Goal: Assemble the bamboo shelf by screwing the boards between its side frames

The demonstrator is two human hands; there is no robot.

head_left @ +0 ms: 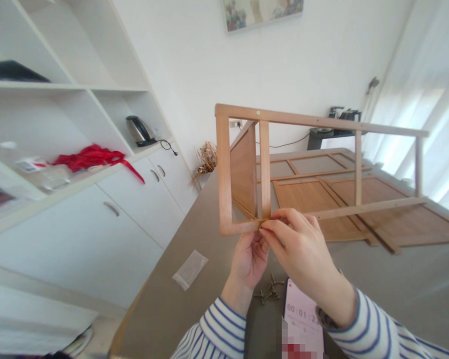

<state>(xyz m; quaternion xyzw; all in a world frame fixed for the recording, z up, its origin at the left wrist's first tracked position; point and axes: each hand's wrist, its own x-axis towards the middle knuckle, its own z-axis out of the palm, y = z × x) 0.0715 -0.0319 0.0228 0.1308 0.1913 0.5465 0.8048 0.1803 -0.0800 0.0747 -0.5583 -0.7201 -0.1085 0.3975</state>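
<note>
A wooden frame point(223, 169) with crossbars stands upright on the table, joined to a wooden panel point(243, 172) behind it. My left hand point(250, 262) grips the frame's lower rail from below, fingers curled close to the crossbar joint. At the same joint, my right hand point(299, 247) pinches thumb and fingertips on a tiny brass-coloured piece that looks like a screw; most of it is hidden by the fingers. Just below the hands lies a small pile of brass-coloured screws point(272, 293).
A phone point(299, 304) showing a timer lies under my right forearm. Left of my hands is a clear plastic bag point(190, 269). Flat wooden panels point(303, 194) and another frame point(314, 164) cover the table's far right. White cabinets point(134, 199) stand to the left.
</note>
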